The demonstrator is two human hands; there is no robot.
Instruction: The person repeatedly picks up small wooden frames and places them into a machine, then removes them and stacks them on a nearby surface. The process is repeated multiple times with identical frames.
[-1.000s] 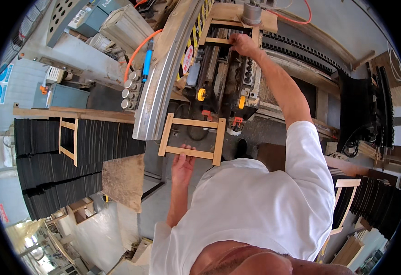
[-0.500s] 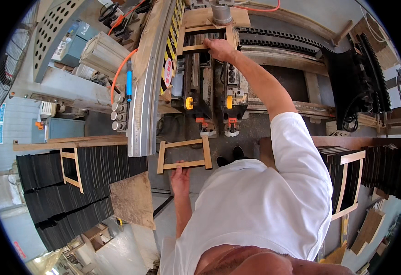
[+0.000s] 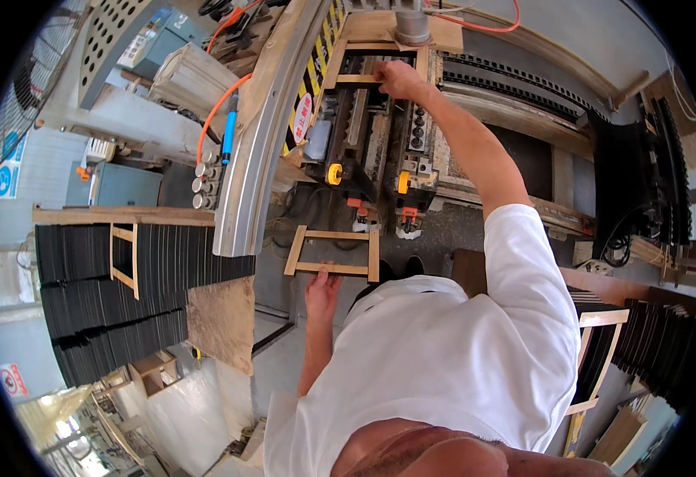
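Observation:
My left hand [image 3: 322,291] is closed on the lower rail of a light wooden frame [image 3: 332,268], made of two rails between two side pieces, held in front of my body. My arm stretches forward on the right, and my right hand [image 3: 399,79] is closed at the near rail of a second wooden frame [image 3: 357,79]. That frame lies on the machine bed, under a round metal cylinder [image 3: 412,30]. Fingertips of my right hand are partly hidden by the hand itself.
A long metal beam [image 3: 246,159] with striped tape runs along the left of the machine. Yellow knobs [image 3: 334,174] sit on the machine's near end. Black stacks [image 3: 85,270] stand at the left, one wooden frame [image 3: 124,261] against them; another frame [image 3: 600,318] stands at the right.
The whole view has shifted and turned slightly. Both hands keep their grip, the right at the frame on the machine and the left on the frame before me.

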